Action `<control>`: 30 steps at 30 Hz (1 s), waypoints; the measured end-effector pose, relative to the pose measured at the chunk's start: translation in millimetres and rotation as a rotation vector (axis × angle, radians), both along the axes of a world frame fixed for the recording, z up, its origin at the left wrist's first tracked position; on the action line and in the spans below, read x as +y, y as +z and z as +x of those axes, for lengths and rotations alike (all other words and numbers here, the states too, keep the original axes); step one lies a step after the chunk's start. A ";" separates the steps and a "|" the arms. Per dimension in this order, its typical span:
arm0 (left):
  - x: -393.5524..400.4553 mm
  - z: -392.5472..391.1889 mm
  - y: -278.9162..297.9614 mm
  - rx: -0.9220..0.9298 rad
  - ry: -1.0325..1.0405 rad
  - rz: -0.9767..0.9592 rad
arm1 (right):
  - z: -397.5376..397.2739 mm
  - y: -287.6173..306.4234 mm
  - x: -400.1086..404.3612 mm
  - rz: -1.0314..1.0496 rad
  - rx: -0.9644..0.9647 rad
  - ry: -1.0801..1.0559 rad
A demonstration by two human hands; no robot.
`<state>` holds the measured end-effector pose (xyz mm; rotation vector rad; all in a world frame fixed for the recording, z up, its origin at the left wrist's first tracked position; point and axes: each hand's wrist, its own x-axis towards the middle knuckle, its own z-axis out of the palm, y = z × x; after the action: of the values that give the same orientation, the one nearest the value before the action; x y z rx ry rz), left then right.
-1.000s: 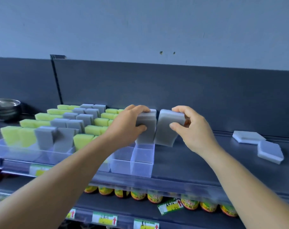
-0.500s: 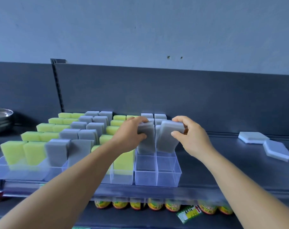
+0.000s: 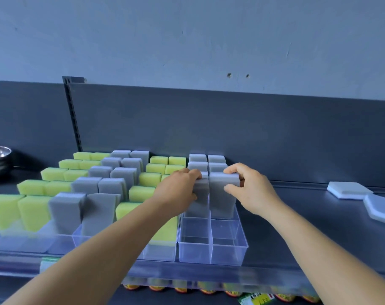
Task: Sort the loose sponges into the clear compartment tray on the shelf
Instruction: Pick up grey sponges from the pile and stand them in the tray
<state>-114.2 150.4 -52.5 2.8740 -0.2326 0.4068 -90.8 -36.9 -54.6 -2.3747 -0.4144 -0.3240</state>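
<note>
Now lower: hands [image 3: 211, 192], grey sponges [image 3: 222, 194].

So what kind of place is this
Probably a shop aisle: a dark retail shelf with price tags on the rail below, jars under it, and sponges stocked in a clear compartment tray.

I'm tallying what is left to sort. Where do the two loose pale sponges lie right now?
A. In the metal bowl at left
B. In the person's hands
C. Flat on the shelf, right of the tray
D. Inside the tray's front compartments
C: the two loose pale sponges lie flat on the shelf, right of the clear compartment tray, untouched.
</note>
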 end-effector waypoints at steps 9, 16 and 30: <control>-9.4 6.8 -14.0 0.023 0.048 0.147 | 7.8 -19.2 -2.6 -0.183 0.001 0.002; -13.5 9.2 -10.4 0.035 0.024 0.213 | 2.5 -19.6 -2.5 -0.249 0.007 -0.008; -91.7 -16.6 -7.2 -0.027 -0.237 0.225 | -63.3 -13.3 -74.0 -0.396 0.088 -0.186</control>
<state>-130.8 58.7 -59.6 3.0079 -0.6559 0.3971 -154.1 -110.9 -67.9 -2.8124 -0.2310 -0.2365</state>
